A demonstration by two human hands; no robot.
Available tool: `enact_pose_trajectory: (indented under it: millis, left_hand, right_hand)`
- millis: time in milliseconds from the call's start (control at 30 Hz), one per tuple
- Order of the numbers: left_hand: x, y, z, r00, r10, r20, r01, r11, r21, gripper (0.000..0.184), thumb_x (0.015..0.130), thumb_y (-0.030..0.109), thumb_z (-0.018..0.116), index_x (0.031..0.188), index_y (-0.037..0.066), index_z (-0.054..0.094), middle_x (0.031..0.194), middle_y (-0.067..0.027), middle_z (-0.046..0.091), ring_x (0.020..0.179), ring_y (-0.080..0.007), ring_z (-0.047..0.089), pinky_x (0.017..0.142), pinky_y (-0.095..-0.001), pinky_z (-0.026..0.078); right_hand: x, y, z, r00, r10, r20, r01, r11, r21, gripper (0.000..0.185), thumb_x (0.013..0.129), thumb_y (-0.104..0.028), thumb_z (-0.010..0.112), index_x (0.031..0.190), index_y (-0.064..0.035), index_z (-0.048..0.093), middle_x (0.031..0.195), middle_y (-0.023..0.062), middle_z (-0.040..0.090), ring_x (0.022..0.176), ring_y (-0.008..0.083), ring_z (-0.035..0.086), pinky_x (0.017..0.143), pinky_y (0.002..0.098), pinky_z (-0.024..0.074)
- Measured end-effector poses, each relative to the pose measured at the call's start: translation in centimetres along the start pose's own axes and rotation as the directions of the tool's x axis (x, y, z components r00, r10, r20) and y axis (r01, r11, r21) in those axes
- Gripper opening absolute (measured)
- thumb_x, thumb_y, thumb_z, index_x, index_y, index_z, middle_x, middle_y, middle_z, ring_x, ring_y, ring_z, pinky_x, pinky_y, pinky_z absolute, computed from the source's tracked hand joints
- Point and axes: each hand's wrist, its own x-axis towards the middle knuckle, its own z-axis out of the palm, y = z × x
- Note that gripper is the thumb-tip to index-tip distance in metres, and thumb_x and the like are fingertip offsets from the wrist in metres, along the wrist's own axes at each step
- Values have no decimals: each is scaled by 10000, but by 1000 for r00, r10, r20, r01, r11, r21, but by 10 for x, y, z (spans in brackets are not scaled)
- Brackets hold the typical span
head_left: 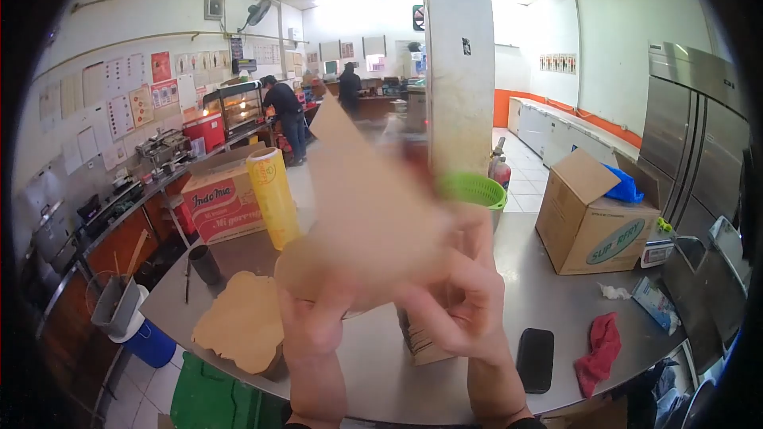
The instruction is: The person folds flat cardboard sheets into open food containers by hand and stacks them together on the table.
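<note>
Tan sheet, blurred | held: both hands | above metal table

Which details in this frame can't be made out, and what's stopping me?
All in the head view:
- Brown sheet: surface details, lost to blur.
- Right hand: exact grip, blurred around the fingertips.
- Left hand: some fingers, hidden behind the sheet.
- Wall posters: most wording, too small.
- Green bin: lower part, cut off by the bottom edge.
</note>
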Motion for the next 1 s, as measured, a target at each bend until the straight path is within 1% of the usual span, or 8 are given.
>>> enact_pose_trajectory:
  millis: [167,267,433,500,667,900,967,1000]
  left_hand:
    - [3,2,-8,990,-116,-80,113,993,-35,465,905,115,660,1320,-4,488,1166,-72,613,1047,-136,594,866,-297,493]
    - [3,-4,-12,994,-112,-14,110,989,-95,416,893,100,661,1274,-9,534,1165,-72,616,1043,-154,604,878,-310,498]
    - [4,-9,-14,984,-46,173,58,996,-64,348,862,58,670,1196,-1,596,1166,-62,619,1053,-175,601,899,-337,492]
    - [6,-5,-10,977,-91,194,110,990,-89,342,842,41,687,1173,2,614,1160,-61,623,1053,-178,599,901,-343,489]
    - [16,-5,-8,893,-58,446,-114,930,349,411,766,68,804,1146,21,654,1137,-87,650,1025,-207,624,904,-350,489]
    - [9,-13,6,933,-151,325,56,957,286,380,784,30,773,1148,30,664,1124,-106,670,995,-227,643,867,-340,499]
    - [17,-13,5,858,9,514,-242,890,387,390,799,39,751,1178,53,657,1152,-100,670,933,-231,664,809,-315,519]
    - [16,-10,3,856,6,517,-236,894,381,390,799,39,751,1178,53,657,1152,-100,670,933,-231,664,809,-315,519]
  right_hand:
    - [5,6,-16,982,97,162,-123,980,155,212,725,-58,822,814,-63,630,1115,102,455,1043,196,479,873,293,395]
    - [-1,21,-12,983,124,135,-162,931,328,296,707,-53,845,875,-55,600,1065,83,476,1007,170,496,834,261,412]
    - [-2,15,-2,916,371,151,-387,725,570,337,790,43,774,921,-65,482,975,29,513,939,78,522,791,229,437]
    - [0,12,-3,913,381,150,-395,724,565,340,796,68,759,920,-66,472,942,16,519,903,67,532,768,221,445]
    - [2,4,-7,893,440,92,-430,776,462,351,793,76,760,901,-64,457,849,-5,524,813,53,557,699,212,469]
    - [-1,8,-17,946,319,-58,-288,909,301,334,779,2,802,938,-35,511,861,3,542,808,61,564,696,219,476]
    - [3,7,-17,931,335,-146,-290,920,264,361,767,-22,817,1014,-3,554,887,17,569,817,79,577,708,222,483]
    - [8,3,-17,961,198,-193,-185,979,83,492,740,-50,839,1136,14,554,980,53,607,870,116,605,752,243,500]
